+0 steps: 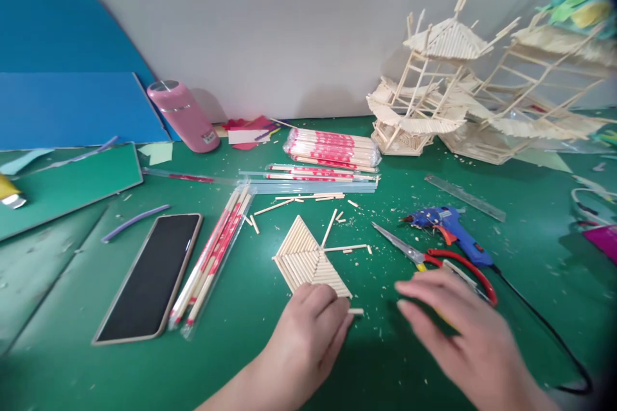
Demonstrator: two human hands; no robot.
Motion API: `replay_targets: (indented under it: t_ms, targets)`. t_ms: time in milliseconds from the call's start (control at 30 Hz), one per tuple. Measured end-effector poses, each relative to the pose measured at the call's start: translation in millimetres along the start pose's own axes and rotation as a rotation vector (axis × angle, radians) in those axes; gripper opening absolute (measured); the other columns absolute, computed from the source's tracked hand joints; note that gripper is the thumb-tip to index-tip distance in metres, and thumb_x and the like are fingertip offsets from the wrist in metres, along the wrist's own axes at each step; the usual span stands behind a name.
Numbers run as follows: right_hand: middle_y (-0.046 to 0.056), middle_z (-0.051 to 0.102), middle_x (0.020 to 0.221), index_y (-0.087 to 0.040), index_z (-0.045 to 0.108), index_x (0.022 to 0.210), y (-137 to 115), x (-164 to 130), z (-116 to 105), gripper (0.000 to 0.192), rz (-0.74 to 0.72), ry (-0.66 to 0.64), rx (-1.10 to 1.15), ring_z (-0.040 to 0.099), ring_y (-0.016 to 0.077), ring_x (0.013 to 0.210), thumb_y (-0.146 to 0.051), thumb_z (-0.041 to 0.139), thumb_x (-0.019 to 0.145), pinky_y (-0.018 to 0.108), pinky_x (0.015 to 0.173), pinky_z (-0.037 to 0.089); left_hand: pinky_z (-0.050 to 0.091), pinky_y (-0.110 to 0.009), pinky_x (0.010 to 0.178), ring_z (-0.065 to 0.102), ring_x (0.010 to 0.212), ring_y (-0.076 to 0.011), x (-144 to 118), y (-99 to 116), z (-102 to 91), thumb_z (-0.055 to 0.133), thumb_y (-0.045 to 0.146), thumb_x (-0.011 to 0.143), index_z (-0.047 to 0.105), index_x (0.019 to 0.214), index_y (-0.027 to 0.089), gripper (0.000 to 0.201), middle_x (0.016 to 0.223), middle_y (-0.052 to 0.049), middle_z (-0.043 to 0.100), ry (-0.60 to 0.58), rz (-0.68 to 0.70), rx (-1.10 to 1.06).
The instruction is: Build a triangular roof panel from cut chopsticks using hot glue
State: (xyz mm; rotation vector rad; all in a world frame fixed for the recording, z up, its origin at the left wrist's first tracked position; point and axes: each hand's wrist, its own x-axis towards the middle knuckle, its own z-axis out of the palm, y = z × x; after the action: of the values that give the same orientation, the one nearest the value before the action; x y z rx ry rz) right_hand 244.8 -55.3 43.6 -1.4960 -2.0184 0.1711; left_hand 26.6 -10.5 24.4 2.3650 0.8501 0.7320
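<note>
Left hand (313,327) curls at fan-shaped pale wooden-stick panel (308,260), can't tell its grip | right hand (467,327) wide, by red-handled metal scissors (418,257) | green tabletop's (385,366) far edge well beyond!

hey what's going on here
A person is working on a fan-shaped stick panel. The left hand curls over its near edge, a stick poking out at its fingers; whether it grips either is hidden. Two sticks jut from the panel with table showing between. The right hand is open over the handles of the scissors, near the glue gun. A stick tower stands behind.
</note>
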Motion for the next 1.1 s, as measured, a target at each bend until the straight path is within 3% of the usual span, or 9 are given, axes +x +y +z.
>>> replay_targets:
  t_ms: [100,267,400,633,1100]
  targets:
    - [0.003,0.058,0.081,-0.021,0.060,0.096,-21,4,25,0.016,-0.094,-0.132,0.171,0.055,0.0133,0.071,-0.014,0.054,0.082,0.025,0.061,0.046,0.045,-0.029,0.058,0.048,0.066,-0.0168,-3,10,-1.1,0.036,0.010,0.087,0.058,0.085,0.013,0.023,0.074,-0.007,0.053,-0.076,-0.033,0.019]
    - [0.002,0.059,0.075,-0.020,0.060,0.087,-28,-4,47,0.010,-0.109,-0.171,0.242,0.052,0.0137,0.065,-0.014,0.053,0.083,0.027,0.058,0.043,0.042,-0.026,0.054,0.047,0.063,-0.0157,-17,11,-1.1,0.034,0.009,0.087,0.055,0.075,0.014,0.025,0.070,-0.005,0.051,-0.125,-0.094,0.032]
    - [0.003,0.058,0.076,-0.020,0.058,0.085,-25,-5,51,0.012,-0.075,-0.283,0.232,0.052,0.0151,0.066,-0.015,0.047,0.085,0.029,0.059,0.044,0.037,-0.026,0.050,0.044,0.056,-0.0147,-30,1,-5.8,0.034,0.011,0.088,0.056,0.076,0.015,0.025,0.065,-0.003,0.050,-0.029,-0.066,0.090]
    - [0.004,0.058,0.082,-0.018,0.057,0.089,-10,4,50,0.012,-0.069,-0.231,0.171,0.056,0.0146,0.070,-0.013,0.046,0.086,0.029,0.064,0.046,0.040,-0.031,0.061,0.051,0.067,-0.0163,-44,-18,-25.8,0.047,0.013,0.085,0.059,0.089,0.017,0.014,0.075,-0.004,0.056,0.060,-0.262,0.167]
    - [0.004,0.058,0.083,-0.018,0.057,0.090,-4,4,54,0.013,-0.093,-0.264,0.107,0.057,0.0142,0.074,-0.013,0.046,0.087,0.028,0.068,0.045,0.043,-0.034,0.063,0.050,0.071,-0.0174,-42,-20,-14.3,0.049,0.013,0.084,0.056,0.097,0.017,0.015,0.082,-0.005,0.057,0.064,-0.285,0.132]
